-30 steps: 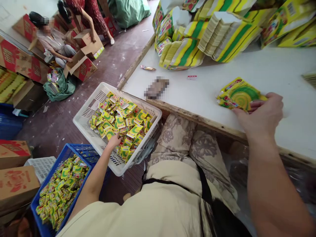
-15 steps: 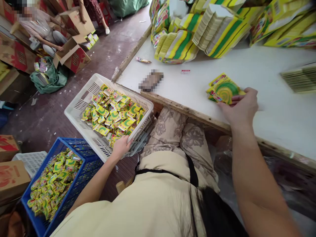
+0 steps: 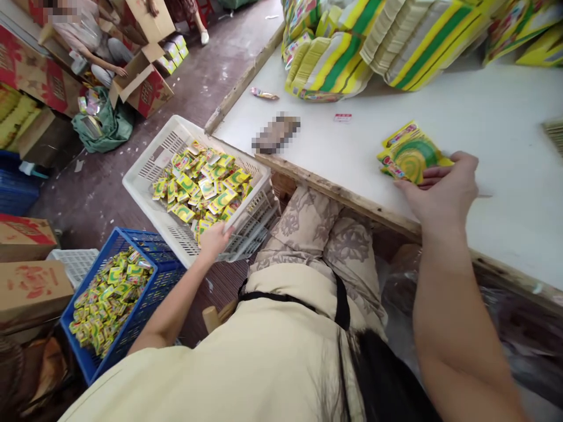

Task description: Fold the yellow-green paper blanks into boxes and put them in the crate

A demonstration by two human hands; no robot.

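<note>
My right hand (image 3: pixel 444 184) pinches the right corner of a flat yellow and green packet (image 3: pixel 411 153) just over the white tabletop (image 3: pixel 519 217). My left hand (image 3: pixel 214 240) is closed on the near rim of a white plastic crate (image 3: pixel 141 176). Many small yellow and green packets (image 3: pixel 204 187) lie in that crate. Tall bundles of yellow and green striped packaging (image 3: pixel 332 64) stand at the back of the table. A small red and white label (image 3: pixel 343 118) and a thin wrapped stick (image 3: pixel 264 94) rest on the tabletop.
A blue crate (image 3: pixel 169 278) of small packets stands on the floor at the left. Cardboard boxes (image 3: pixel 33 287) are beside it. A person (image 3: pixel 90 38) sits among open boxes at the upper left. A wooden edge (image 3: pixel 373 212) borders the table. A blurred object (image 3: pixel 276 133) lies near its corner.
The view has shifted, so the table and crates appear moved within it. Both hands keep their holds, on the packet and on the crate rim.
</note>
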